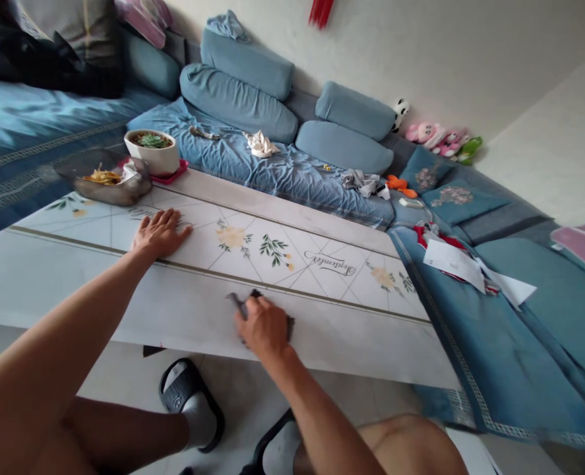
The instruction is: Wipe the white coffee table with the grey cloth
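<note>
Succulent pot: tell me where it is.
In the head view, the white succulent pot sits on a red mat at the far left end of the table, right of a food dish and beyond the left hand.

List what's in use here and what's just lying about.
In use: right hand, closed on a dark grey cloth; left hand, flat on the white floral tabletop.
Lying about: white-potted succulent, glass food dish, blue bolster cushions, pink plush toys.

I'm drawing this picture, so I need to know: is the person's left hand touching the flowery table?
Touching. The head view shows the left hand lying flat, palm down, on the flowery table.
</note>
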Tool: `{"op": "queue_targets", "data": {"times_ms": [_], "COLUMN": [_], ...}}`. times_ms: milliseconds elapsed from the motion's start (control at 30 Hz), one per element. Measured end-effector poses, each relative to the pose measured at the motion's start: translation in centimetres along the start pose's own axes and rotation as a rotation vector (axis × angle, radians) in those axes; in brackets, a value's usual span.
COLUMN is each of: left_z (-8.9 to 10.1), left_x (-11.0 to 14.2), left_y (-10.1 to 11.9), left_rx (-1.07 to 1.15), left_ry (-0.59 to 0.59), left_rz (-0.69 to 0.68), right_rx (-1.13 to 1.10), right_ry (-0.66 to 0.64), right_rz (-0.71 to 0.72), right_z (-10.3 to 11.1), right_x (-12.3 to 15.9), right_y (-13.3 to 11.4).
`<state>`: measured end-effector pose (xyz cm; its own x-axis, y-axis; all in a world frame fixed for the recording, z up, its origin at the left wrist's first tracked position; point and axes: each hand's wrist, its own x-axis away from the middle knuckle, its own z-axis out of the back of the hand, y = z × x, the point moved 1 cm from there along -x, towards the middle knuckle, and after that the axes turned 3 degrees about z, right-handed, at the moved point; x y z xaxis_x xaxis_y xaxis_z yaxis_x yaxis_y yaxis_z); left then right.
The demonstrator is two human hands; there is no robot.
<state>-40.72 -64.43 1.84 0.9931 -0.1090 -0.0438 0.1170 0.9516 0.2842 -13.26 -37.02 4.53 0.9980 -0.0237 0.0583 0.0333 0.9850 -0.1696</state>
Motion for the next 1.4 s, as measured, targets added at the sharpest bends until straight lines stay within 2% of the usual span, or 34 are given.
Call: {"op": "queue_targets", "data": {"times_ms": [67, 167, 233, 267, 300, 367, 467, 533, 567, 600, 633, 667, 700, 767, 867, 933, 1000, 1067, 1133, 1200, 1233, 1300, 1333, 1400], "left_z": [-0.2, -0.9, -1.2, -1.3, -1.3, -1.1, -0.6, -0.2, -0.1, 0.0, 0.0, -0.1, -0.2, -0.5, -1.0, -1.3, -1.5, -1.8, -2.1, -2.2, -2.2, -2.1, -1.9, -1.3], "left_x": [-0.2, -0.4, -0.5, -0.5, -0.5, -0.5, -0.3, -0.2, -0.2, -0.3, -0.4, -0.5, -0.6, -0.8, -0.7, -0.5, -0.5, -0.6, -0.6, -0.4, -0.4, -0.2, -0.2, -0.3], "left_y": [-0.2, -0.5, -0.6, -0.6, -0.5, -0.4, -0.1, 0.0, -0.1, -0.1, -0.2, -0.3, -0.4, -0.5, -0.3, -0.1, 0.1, 0.2, 0.1, 0.0, -0.1, -0.2, -0.3, -0.4], "left_rx": [0.004, 0.032, 0.044, 0.039, 0.028, 0.001, -0.033, -0.053, -0.060, -0.064, -0.066, -0.065, -0.064, -0.066, -0.068, -0.064, -0.056, -0.051, -0.043, -0.026, -0.017, 0.004, 0.021, 0.066], "left_ry": [0.013, 0.046, 0.065, 0.072, 0.077, 0.072, 0.047, 0.023, 0.008, -0.008, -0.022, -0.033, -0.037, -0.026, 0.010, 0.020, 0.032, 0.057, 0.079, 0.098, 0.106, 0.113, 0.113, 0.106], "left_rz": [-0.001, -0.022, -0.030, -0.033, -0.029, -0.013, 0.012, 0.012, 0.011, 0.012, 0.017, 0.023, 0.029, 0.028, 0.022, 0.031, 0.029, 0.017, 0.011, 0.010, 0.009, 0.013, 0.019, 0.035], "right_rx": [0.054, 0.187, 0.258, 0.278, 0.283, 0.251, 0.122, 0.023, -0.017, -0.049, -0.075, -0.094, -0.105, -0.108, -0.102, -0.098, -0.091, -0.081, -0.075, -0.086, -0.099, -0.135, -0.154, -0.180], "right_ry": [-0.020, -0.018, -0.002, 0.011, 0.024, 0.047, 0.069, 0.086, 0.116, 0.172, 0.224, 0.274, 0.314, 0.355, 0.421, 0.444, 0.441, 0.423, 0.396, 0.357, 0.330, 0.267, 0.238, 0.182], "right_rz": [-0.203, -0.552, -0.692, -0.719, -0.717, -0.639, -0.364, -0.107, 0.036, 0.153, 0.226, 0.252, 0.229, 0.081, -0.209, -0.419, -0.599, -0.715, -0.719, -0.585, -0.469, -0.168, -0.001, 0.304], "right_z": [2.6, 8.1, 11.2, 11.9, 12.1, 10.4, 4.6, 0.6, -1.0, -2.2, -3.1, -3.6, -3.7, -2.9, 0.7, 3.7, 6.2, 7.6, 7.7, 6.5, 5.4, 2.6, 1.2, -1.4], "right_x": [1.3, 3.2, 3.5, 3.3, 2.8, 1.4, -1.1, -2.2, -2.5, -2.5, -2.4, -2.0, -1.4, 0.4, 3.7, 5.0, 4.8, 2.4, -2.1, -7.8, -10.6, -15.0, -16.2, -16.3], "right_y": [6.4, 17.5, 21.7, 22.3, 21.9, 17.9, 6.6, -1.2, -4.2, -6.0, -6.4, -5.5, -3.1, 4.6, 18.9, 26.8, 32.1, 34.1, 32.7, 27.5, 23.6, 13.7, 8.2, -2.5]}}
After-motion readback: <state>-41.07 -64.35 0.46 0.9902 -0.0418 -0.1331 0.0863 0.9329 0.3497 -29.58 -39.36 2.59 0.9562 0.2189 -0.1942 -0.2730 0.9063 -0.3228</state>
